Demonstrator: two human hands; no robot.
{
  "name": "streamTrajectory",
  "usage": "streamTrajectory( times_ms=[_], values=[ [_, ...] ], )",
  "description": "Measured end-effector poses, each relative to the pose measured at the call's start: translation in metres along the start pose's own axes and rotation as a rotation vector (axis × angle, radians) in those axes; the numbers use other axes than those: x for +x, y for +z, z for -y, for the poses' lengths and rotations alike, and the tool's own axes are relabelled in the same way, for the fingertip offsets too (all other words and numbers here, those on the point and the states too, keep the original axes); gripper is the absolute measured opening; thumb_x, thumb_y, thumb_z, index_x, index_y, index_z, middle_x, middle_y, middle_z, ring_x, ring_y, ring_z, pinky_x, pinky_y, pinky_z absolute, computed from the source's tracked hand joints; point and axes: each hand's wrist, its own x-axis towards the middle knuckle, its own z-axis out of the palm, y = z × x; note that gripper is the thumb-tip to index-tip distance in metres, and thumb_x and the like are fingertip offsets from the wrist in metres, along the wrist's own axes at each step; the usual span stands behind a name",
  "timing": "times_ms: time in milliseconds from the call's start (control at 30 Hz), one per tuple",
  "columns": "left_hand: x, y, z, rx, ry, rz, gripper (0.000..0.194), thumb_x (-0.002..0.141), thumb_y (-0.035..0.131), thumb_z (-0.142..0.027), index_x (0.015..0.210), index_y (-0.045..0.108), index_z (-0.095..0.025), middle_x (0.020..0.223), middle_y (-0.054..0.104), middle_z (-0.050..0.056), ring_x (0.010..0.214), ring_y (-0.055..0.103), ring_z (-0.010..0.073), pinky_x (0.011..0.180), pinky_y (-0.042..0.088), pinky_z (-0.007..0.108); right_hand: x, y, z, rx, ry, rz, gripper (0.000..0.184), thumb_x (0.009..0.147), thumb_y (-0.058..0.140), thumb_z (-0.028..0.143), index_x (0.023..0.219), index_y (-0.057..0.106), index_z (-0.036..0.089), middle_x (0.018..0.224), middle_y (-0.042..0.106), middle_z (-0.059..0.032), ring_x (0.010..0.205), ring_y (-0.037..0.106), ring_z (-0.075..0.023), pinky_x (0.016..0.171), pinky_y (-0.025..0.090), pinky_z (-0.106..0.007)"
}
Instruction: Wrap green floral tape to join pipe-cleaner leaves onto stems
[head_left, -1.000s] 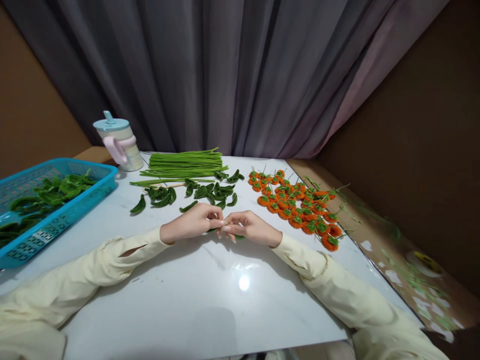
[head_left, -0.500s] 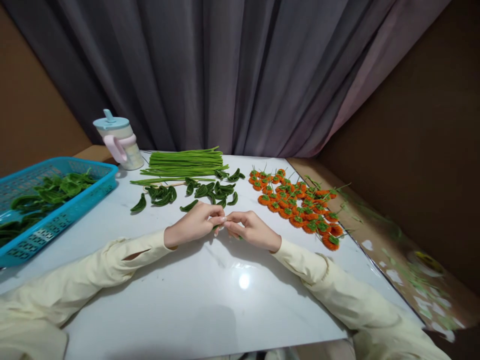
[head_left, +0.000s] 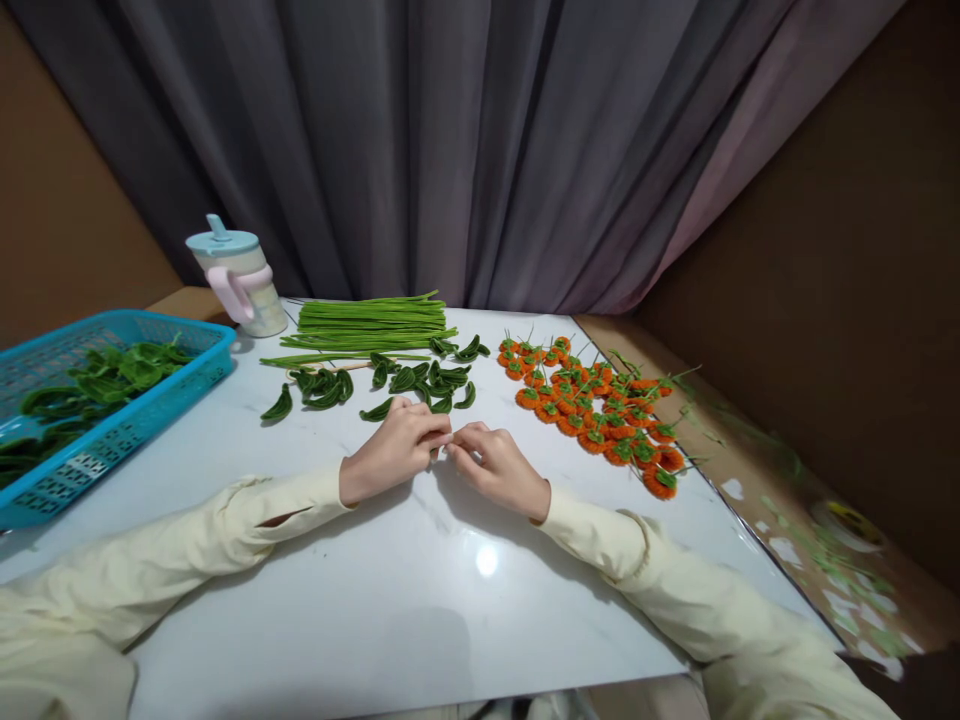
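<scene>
My left hand (head_left: 394, 448) and my right hand (head_left: 495, 464) meet fingertip to fingertip over the middle of the white table (head_left: 390, 590). Both are curled closed in a pinch; whatever they hold is hidden by the fingers. Just beyond them lie several dark green bent pipe-cleaner leaves (head_left: 405, 382). Behind those rests a bundle of straight light green pipe cleaners (head_left: 371, 325). To the right spreads a cluster of orange pom-pom flowers with green centres (head_left: 596, 415).
A blue plastic basket (head_left: 161, 405) with more green leaves sits at the left edge. A pale cup with a blue lid and pink handle (head_left: 240, 275) stands at the back left. A grey curtain hangs behind. A brown ledge runs along the right.
Both hands have drawn slightly toward me and closed tighter together. The green piece seen between the fingers earlier is now covered.
</scene>
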Motion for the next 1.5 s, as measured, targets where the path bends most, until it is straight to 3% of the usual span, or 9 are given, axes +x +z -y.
streamTrajectory(
  times_ms=[267, 433, 567, 733, 833, 967, 1167, 1300, 1500],
  values=[
    [-0.002, 0.002, 0.000, -0.011, 0.028, -0.059, 0.021, 0.074, 0.038, -0.006, 0.060, 0.051, -0.015, 0.063, 0.049, 0.000, 0.066, 0.040, 0.0146, 0.074, 0.026, 0.032, -0.006, 0.010, -0.004, -0.054, -0.179, -0.125, 0.018, 0.083, 0.037, 0.012, 0.069, 0.047, 0.019, 0.062, 0.050, -0.0032, 0.068, 0.046, -0.0172, 0.067, 0.042, -0.030],
    [-0.007, 0.000, -0.009, -0.046, 0.049, -0.021, 0.021, 0.073, 0.037, -0.007, 0.059, 0.050, -0.015, 0.063, 0.052, 0.000, 0.063, 0.041, 0.0137, 0.073, 0.026, 0.031, -0.004, 0.010, -0.015, -0.173, -0.286, -0.170, 0.018, 0.083, 0.035, 0.012, 0.070, 0.046, 0.018, 0.060, 0.048, -0.0030, 0.062, 0.042, -0.0168, 0.074, 0.042, -0.034],
    [-0.009, -0.006, -0.020, -0.113, 0.080, 0.033, 0.024, 0.081, 0.036, -0.014, 0.064, 0.052, -0.017, 0.064, 0.058, -0.001, 0.064, 0.046, 0.0135, 0.078, 0.026, 0.033, 0.000, 0.004, -0.023, -0.116, -0.183, -0.115, 0.018, 0.081, 0.039, 0.013, 0.069, 0.050, 0.018, 0.060, 0.052, -0.0036, 0.065, 0.047, -0.0168, 0.071, 0.042, -0.031],
    [0.001, -0.021, -0.015, -0.292, -0.107, 0.107, 0.029, 0.086, 0.037, -0.034, 0.073, 0.057, -0.017, 0.072, 0.064, 0.001, 0.067, 0.051, 0.0149, 0.068, 0.034, 0.026, 0.003, 0.000, -0.018, 0.259, 0.036, 0.090, 0.023, 0.087, 0.041, 0.021, 0.073, 0.058, 0.015, 0.058, 0.058, 0.0001, 0.056, 0.051, -0.0101, 0.062, 0.042, -0.022],
    [0.007, -0.029, -0.008, -0.363, -0.189, 0.083, 0.032, 0.084, 0.041, -0.041, 0.077, 0.060, -0.016, 0.073, 0.062, 0.001, 0.067, 0.050, 0.0149, 0.060, 0.035, 0.023, 0.004, 0.001, -0.019, 0.501, 0.131, 0.120, 0.026, 0.086, 0.048, 0.034, 0.093, 0.061, 0.013, 0.059, 0.057, 0.0010, 0.053, 0.050, -0.0093, 0.057, 0.041, -0.022],
    [0.008, -0.032, -0.007, -0.371, -0.205, 0.008, 0.034, 0.084, 0.042, -0.042, 0.080, 0.062, -0.015, 0.069, 0.060, 0.000, 0.061, 0.047, 0.0129, 0.056, 0.033, 0.022, 0.006, 0.005, -0.025, 0.739, 0.175, 0.138, 0.053, 0.078, 0.059, 0.038, 0.122, 0.046, 0.013, 0.060, 0.055, 0.0028, 0.052, 0.053, -0.0101, 0.058, 0.044, -0.025],
    [0.007, -0.034, -0.009, -0.363, -0.197, -0.018, 0.031, 0.083, 0.043, -0.039, 0.081, 0.064, -0.016, 0.076, 0.064, 0.001, 0.066, 0.051, 0.0143, 0.060, 0.036, 0.023, 0.006, 0.007, -0.028, 0.740, 0.199, 0.137, 0.048, 0.078, 0.059, 0.038, 0.116, 0.048, 0.011, 0.056, 0.056, 0.0029, 0.048, 0.051, -0.0098, 0.054, 0.042, -0.024],
    [0.011, -0.046, -0.007, -0.562, -0.212, 0.023, 0.029, 0.082, 0.047, -0.036, 0.085, 0.066, -0.015, 0.087, 0.068, 0.004, 0.082, 0.058, 0.0182, 0.074, 0.041, 0.025, 0.005, 0.007, -0.028, 0.674, 0.200, 0.122, 0.046, 0.079, 0.058, 0.039, 0.114, 0.050, 0.010, 0.054, 0.057, 0.0020, 0.049, 0.050, -0.0098, 0.053, 0.039, -0.023],
    [0.017, -0.060, 0.009, -0.737, -0.265, 0.085, 0.028, 0.081, 0.051, -0.034, 0.092, 0.070, -0.016, 0.100, 0.068, 0.007, 0.101, 0.056, 0.0225, 0.090, 0.038, 0.031, 0.004, 0.006, -0.025, 0.626, 0.182, 0.143, 0.043, 0.081, 0.055, 0.039, 0.112, 0.053, 0.009, 0.053, 0.058, 0.0015, 0.050, 0.049, -0.0096, 0.055, 0.039, -0.024]
  ],
)
